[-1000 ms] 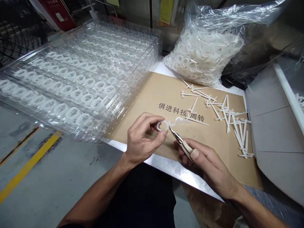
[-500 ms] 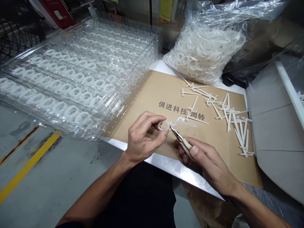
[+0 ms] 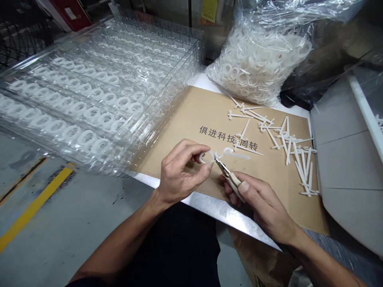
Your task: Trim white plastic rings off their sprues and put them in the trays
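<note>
Between the thumb and fingers of my left hand (image 3: 179, 171) is a small white plastic ring (image 3: 201, 158), held upright above the cardboard. My right hand (image 3: 260, 203) is wrapped round a pair of side cutters (image 3: 233, 183) with pale handles. The metal jaws point at the ring's right edge; whether they touch it I cannot tell. Just beyond the jaw tips is a translucent white sprue (image 3: 235, 154) with a curved end and a straight stem. It looks apart from the ring, slightly blurred.
A brown cardboard sheet (image 3: 179, 119) with printed characters covers the tabletop. Several white sprues (image 3: 289, 145) lie scattered on its right side. Clear trays (image 3: 149, 131) with rows of white rings stand at left. Behind is a plastic bag (image 3: 254, 59) full of rings; a grey panel (image 3: 347, 159) stands at right.
The sprue by the cutters has shifted slightly right, away from the ring. Both hands keep nearly the same pose, and the view has moved a little.
</note>
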The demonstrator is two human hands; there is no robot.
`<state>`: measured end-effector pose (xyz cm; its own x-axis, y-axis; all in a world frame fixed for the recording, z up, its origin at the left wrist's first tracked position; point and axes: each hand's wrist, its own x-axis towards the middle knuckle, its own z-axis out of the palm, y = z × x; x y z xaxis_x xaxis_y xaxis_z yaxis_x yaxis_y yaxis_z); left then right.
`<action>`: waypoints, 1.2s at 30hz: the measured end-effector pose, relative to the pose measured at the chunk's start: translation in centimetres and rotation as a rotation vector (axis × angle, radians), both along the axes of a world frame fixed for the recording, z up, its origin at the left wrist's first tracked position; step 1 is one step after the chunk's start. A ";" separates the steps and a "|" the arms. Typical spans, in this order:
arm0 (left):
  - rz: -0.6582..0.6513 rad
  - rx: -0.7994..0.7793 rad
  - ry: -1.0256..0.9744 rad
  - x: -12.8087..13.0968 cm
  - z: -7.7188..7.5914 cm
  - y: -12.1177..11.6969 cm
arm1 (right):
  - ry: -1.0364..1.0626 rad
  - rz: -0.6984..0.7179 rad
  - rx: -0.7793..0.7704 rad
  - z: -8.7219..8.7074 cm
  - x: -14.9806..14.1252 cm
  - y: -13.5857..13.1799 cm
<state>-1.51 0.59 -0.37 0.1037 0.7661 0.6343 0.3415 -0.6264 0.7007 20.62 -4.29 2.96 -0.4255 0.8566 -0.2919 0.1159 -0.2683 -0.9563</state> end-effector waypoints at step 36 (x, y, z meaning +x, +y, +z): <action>0.038 0.026 -0.016 -0.1 0.2 0.0 | 0.005 -0.064 0.014 -1.1 0.0 0.4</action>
<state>-1.59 0.61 -0.18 0.0649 0.7527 0.6552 0.3541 -0.6312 0.6901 20.60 -3.89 1.90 -0.3714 0.8859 -0.2779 0.0940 -0.2619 -0.9605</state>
